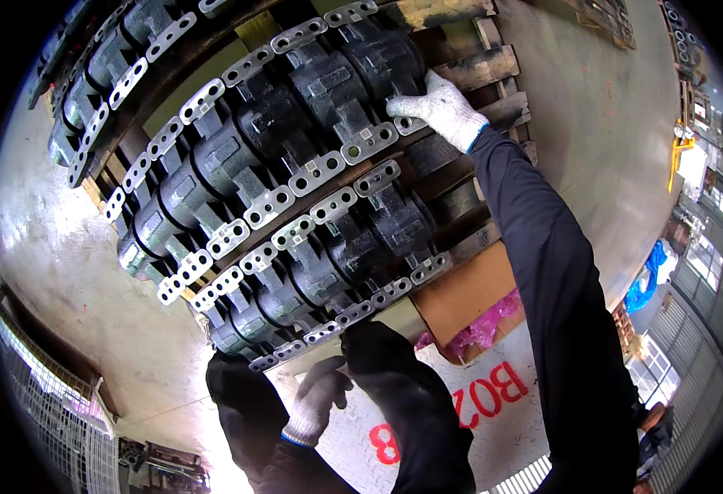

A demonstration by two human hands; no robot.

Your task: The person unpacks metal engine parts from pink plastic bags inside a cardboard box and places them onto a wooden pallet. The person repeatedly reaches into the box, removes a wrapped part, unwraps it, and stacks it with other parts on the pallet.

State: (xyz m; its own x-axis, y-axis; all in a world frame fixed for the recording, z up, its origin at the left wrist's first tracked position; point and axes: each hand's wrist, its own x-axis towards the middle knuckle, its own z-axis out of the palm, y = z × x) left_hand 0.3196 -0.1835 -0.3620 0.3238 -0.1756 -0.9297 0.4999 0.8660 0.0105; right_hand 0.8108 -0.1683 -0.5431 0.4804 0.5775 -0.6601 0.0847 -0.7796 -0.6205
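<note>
A: Where are the fingers of each hand?

B: The right hand (437,109), in a white knit glove, sits in the upper middle of the frame. Its fingers (403,105) lie spread and flat against the end casting, a dark grey cast-metal housing with pale drilled flanges (386,62); they press on it rather than close around it. The left hand (319,403), gloved the same way, is at the lower middle, fingers (328,370) loosely curled and released, holding nothing, just below the nearest row of castings.

A: And the castings themselves?

B: They lie in three slanting rows, running from the left of the frame up toward the top middle. The near row of black housings (328,263) is in the centre, the middle row (238,148) above it, and a far row (106,66) in the upper left. All rest on a weathered wooden pallet (493,66).

A: Around that?

B: A brown cardboard box with pink plastic film (477,317) at lower right, a chequer-plate metal sheet with red painted marks (460,412) beneath, and the grey concrete floor (600,123).
</note>
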